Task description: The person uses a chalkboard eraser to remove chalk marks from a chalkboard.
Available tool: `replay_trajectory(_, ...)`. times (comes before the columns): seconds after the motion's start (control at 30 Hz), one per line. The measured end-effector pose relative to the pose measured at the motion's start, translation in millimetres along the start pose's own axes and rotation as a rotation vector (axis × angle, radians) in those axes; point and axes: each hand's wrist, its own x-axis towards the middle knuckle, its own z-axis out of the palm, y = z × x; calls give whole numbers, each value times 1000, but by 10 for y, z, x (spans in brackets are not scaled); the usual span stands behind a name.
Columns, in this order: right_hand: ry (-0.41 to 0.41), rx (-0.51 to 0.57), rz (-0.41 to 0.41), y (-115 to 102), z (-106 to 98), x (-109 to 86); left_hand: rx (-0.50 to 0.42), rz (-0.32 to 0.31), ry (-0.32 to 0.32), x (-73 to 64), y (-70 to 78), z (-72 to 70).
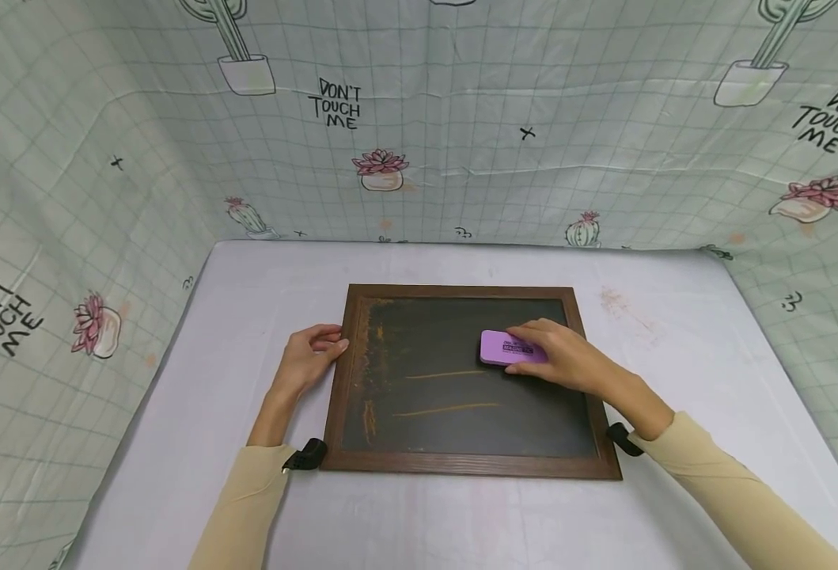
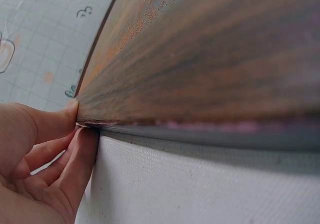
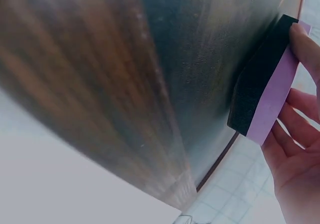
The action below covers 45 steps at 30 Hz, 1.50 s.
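On the worktop (image 1: 447, 522), the left hand (image 1: 306, 360) pinches the left edge of a wood-framed chalkboard (image 1: 461, 434), while the right hand (image 1: 564, 354) clamps a purple eraser (image 1: 498, 348) nearest its far right corner.

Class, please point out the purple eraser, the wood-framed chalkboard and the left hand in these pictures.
Purple eraser (image 1: 506, 348): head view, on the uncovered part of its purple top.
Wood-framed chalkboard (image 1: 470, 465): head view, on the near side of its brown frame.
Left hand (image 1: 305, 362): head view, on the middle of the hand.
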Motion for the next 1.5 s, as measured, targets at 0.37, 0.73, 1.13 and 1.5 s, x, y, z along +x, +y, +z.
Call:
replay_trajectory(0.37,-2,-13,-40,-73,-46,-79,1,-5,16,23,-21,-9)
replay_trajectory(0.73,-4,-9,-74,-39,-9,-167,-1,-2,16,31,-4,-6)
replay_trajectory(1.13,-11,-2,-61,-82,9,-147,-5,6,-3,16,-6,-10)
replay_trajectory(1.5,-25,11,-38,-115,49,-89,1,-3,-7,22,-28,11)
